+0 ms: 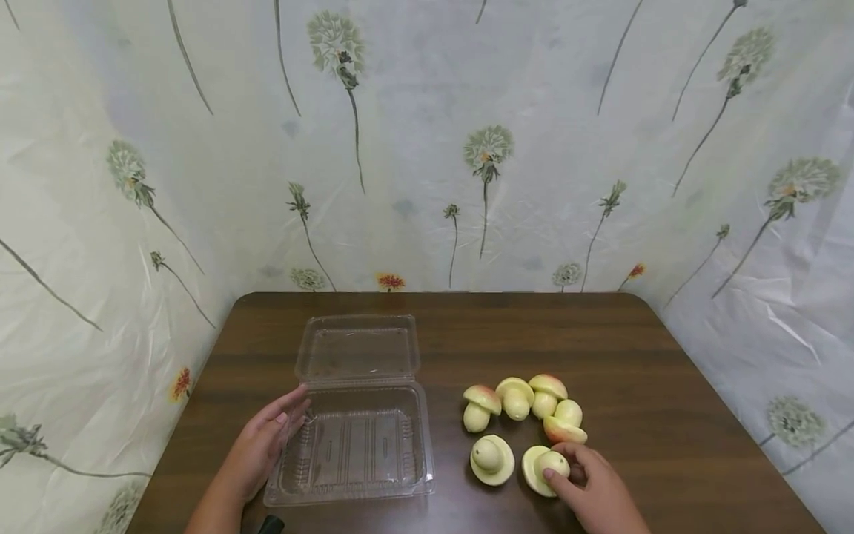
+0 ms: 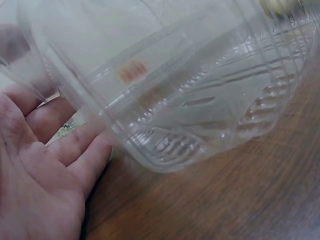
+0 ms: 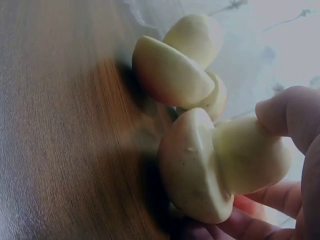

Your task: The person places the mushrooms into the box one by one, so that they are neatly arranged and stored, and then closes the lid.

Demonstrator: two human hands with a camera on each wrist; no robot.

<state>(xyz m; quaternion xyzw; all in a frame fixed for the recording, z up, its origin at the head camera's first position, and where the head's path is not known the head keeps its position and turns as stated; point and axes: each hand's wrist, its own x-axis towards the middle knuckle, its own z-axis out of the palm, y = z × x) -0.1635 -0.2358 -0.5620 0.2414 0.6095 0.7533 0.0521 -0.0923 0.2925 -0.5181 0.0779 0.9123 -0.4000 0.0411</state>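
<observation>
A clear plastic clamshell container (image 1: 353, 445) sits with its lid (image 1: 356, 347) folded back, nothing inside its base. My left hand (image 1: 265, 443) is at the base's left wall, fingers extended along it; in the left wrist view the fingertips (image 2: 95, 155) are right at the wall. With thumb and fingers, my right hand (image 1: 597, 486) grips an artificial mushroom (image 1: 542, 470), pale yellow with a rounded cap. In the right wrist view the thumb presses on the stem of this mushroom (image 3: 250, 155) while fingers reach under the cap.
Left of the held one, another mushroom (image 1: 491, 460) rests stem up. Several more, including one with a reddish cap (image 1: 482, 406), form an arc behind. A small black object (image 1: 271, 525) lies at the front edge of the brown table (image 1: 534, 334). Flower-patterned sheeting (image 1: 414, 163) encloses the table's back and sides.
</observation>
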